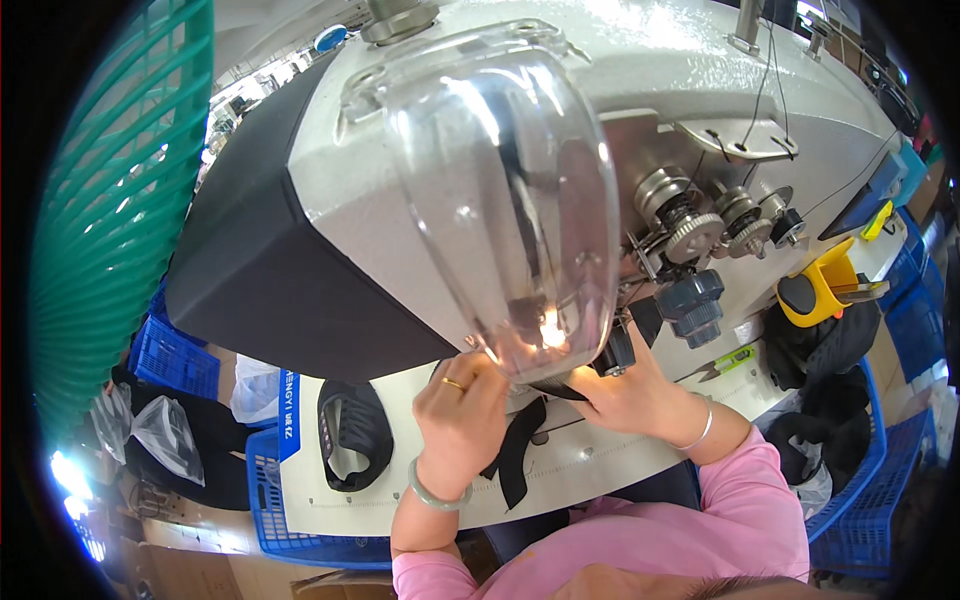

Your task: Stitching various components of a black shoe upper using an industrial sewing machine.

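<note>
Beneath the clear plastic guard of a large white sewing machine, both my hands are at the stitching area. My left hand, with a ring and bangle, is closed with curled fingers at the left side of a black fabric piece. A strip of this piece hangs over the table's near side. My right hand pinches its right side near the needle area. The guard and machine head hide the needle and part of the fingers. A black shoe upper lies on the table left of my left hand.
Tension dials and a dark knob jut out above my right hand. On the right lie green-handled snips and a yellow holder. Blue baskets flank the white table. A green mesh guard stands far left.
</note>
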